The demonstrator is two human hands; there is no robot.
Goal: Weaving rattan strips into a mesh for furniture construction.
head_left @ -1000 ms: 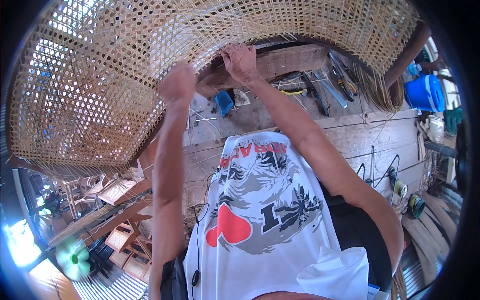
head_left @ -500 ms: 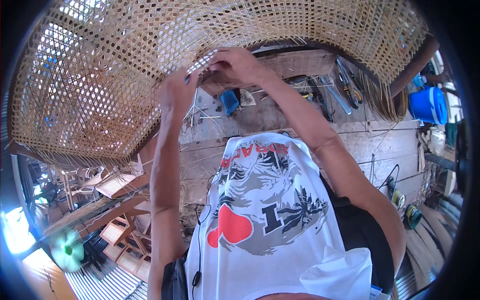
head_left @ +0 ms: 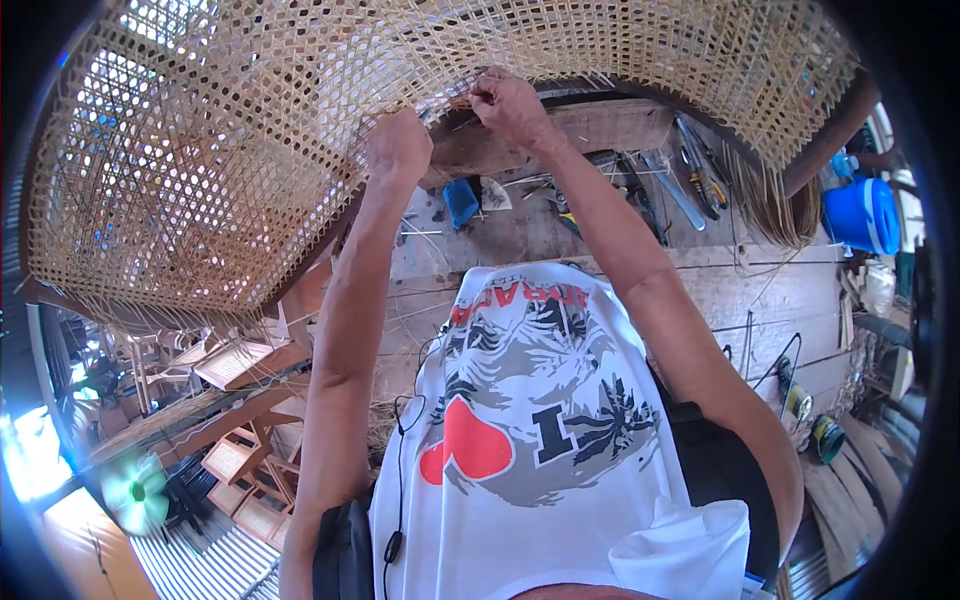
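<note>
Both arms [head_left: 645, 265] extend forward from the torso [head_left: 550, 400]. Ahead of the torso, the left hand [head_left: 399, 148] presents its back, fingertips hidden; the right hand [head_left: 510, 112] has its fingers [head_left: 495, 84] curled inward.

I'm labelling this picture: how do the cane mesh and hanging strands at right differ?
The cane mesh is woven with open holes; the hanging strands are loose. The mesh spreads wide; the strands make a narrow bunch. The left hand and right hand are at the mesh's edge, away from the strands. Mesh and strands look tan.
</note>
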